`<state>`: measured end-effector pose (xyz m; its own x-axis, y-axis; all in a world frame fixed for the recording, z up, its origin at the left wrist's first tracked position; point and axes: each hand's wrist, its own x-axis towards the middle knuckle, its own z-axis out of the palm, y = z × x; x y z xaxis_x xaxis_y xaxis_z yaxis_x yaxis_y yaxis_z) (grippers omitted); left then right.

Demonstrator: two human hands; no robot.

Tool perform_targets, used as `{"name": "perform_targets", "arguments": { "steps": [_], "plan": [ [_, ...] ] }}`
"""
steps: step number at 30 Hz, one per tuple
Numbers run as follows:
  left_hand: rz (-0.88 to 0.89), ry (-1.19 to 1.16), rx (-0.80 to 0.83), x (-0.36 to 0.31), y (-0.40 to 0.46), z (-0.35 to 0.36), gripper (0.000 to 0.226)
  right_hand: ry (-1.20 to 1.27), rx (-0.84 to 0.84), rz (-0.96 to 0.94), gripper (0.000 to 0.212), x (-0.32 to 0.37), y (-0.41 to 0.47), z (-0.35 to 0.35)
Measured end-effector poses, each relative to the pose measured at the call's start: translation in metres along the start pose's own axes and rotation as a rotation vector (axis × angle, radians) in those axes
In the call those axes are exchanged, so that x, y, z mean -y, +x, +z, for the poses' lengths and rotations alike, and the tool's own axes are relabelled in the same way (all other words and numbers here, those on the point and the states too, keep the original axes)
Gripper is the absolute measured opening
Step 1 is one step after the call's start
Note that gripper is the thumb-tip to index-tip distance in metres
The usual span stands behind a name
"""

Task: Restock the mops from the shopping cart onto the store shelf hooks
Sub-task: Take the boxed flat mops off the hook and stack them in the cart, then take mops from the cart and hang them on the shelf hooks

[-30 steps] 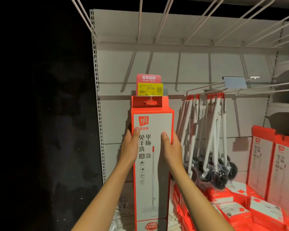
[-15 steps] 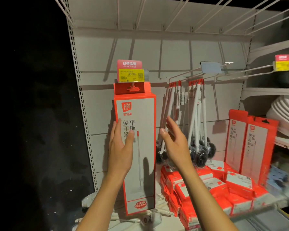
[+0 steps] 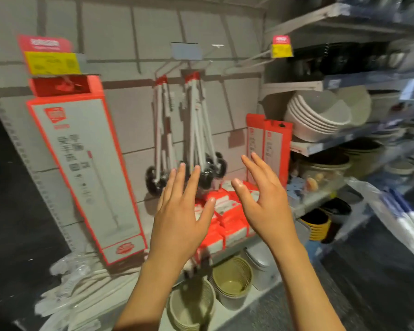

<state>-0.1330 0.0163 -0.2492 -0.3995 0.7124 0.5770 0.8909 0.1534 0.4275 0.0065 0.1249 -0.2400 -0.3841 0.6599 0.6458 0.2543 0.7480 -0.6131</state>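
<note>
**Both hands free, mop box hung at 10 o'clock**

With nothing gripped, left hand (image 3: 181,218) & right hand (image 3: 264,199) float at 6 o'clock, fingers spread, palms facing in. Beyond, at 10 o'clock, boxed mop (image 3: 81,173) hangs tilted off its hook, prob. swinging free. Hanging brushes (image 3: 196,130) at 12 o'clock. Cart not in view.

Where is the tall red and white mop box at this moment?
In the head view the mop box hangs at the left of the shelf wall, under the yellow price tag, left of the hanging brushes; neither hand touches it.
</note>
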Motion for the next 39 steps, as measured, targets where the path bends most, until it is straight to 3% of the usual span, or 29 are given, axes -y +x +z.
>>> {"name": "perform_targets", "arguments": {
  "steps": [12, 18, 25, 30, 39],
  "plan": [
    [0.166, -0.217, 0.219, -0.203, -0.061, 0.141, 0.08, -0.256, -0.186, 0.326, 0.066, -0.122, -0.14, -0.215],
    [0.226, -0.362, 0.44, -0.291, -0.103, 0.199, 0.076, -0.329, -0.264, 0.509, 0.062, -0.157, -0.21, -0.295],
    [0.334, -0.441, 0.626, -0.367, -0.124, 0.264, 0.069, -0.393, -0.404, 0.671, 0.07, -0.19, -0.264, -0.363],
    [0.423, -0.494, 0.738, -0.417, -0.134, 0.312, 0.065, -0.429, -0.462, 0.789, 0.056, -0.219, -0.283, -0.4],
    [0.445, -0.561, 0.935, -0.505, -0.118, 0.443, 0.063, -0.457, -0.529, 0.944, 0.059, -0.319, -0.278, -0.464]
  ]
}}
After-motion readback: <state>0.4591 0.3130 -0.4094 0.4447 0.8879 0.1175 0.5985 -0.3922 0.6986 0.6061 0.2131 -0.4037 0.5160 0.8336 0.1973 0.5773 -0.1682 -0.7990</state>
